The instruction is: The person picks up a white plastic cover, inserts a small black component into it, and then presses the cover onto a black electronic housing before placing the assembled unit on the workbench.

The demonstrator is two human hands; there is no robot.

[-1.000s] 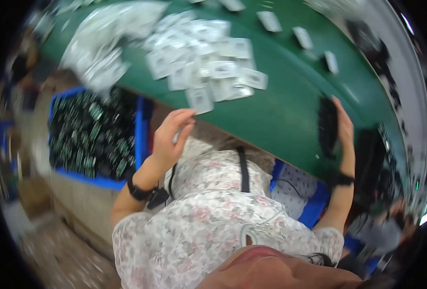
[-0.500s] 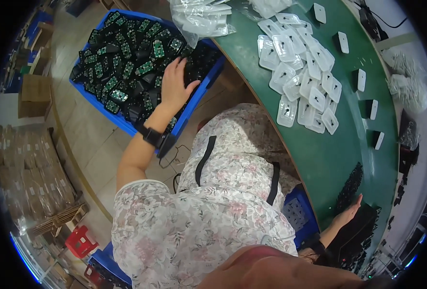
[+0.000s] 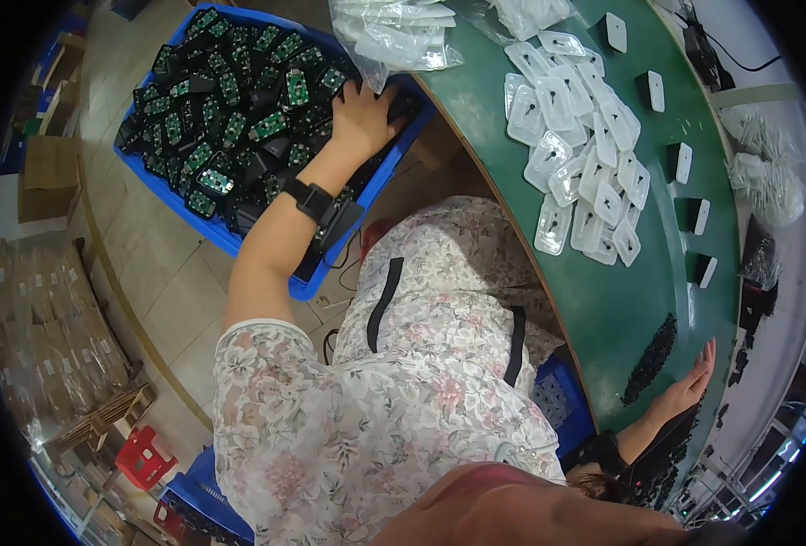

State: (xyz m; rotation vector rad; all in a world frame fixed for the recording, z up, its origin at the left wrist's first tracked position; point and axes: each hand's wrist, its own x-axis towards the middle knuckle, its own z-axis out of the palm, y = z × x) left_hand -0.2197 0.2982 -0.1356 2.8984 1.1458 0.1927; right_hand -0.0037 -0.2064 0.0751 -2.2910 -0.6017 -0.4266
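At the far left stands a blue bin (image 3: pixel 162 196) heaped with black plastic pieces carrying green circuit boards (image 3: pixel 268 126). My left hand (image 3: pixel 362 123) reaches into its far right side, thumb and fingers apart; the fingertips dip among dark parts and are partly hidden. I see nothing held in it. On the green table at the right, my right hand (image 3: pixel 683 393) lies open with fingers stretched out, beside a patch of small black pieces (image 3: pixel 651 359). More dark parts (image 3: pixel 662 460) lie close to that wrist, partly covered by the arm.
White cards (image 3: pixel 553 223) with small black marks lie piled on the table (image 3: pixel 585 314). Several black-and-white blocks (image 3: pixel 680 164) line its far right edge. Clear plastic bags (image 3: pixel 394 36) sit at the back. A red stool (image 3: pixel 144 458) and wrapped cartons (image 3: pixel 53 337) stand on the floor.
My left hand has moved farther and to the right within the bin, its fingertips now lower among the parts. My right hand has slid farther out past the small black pieces. The view has shifted slightly.
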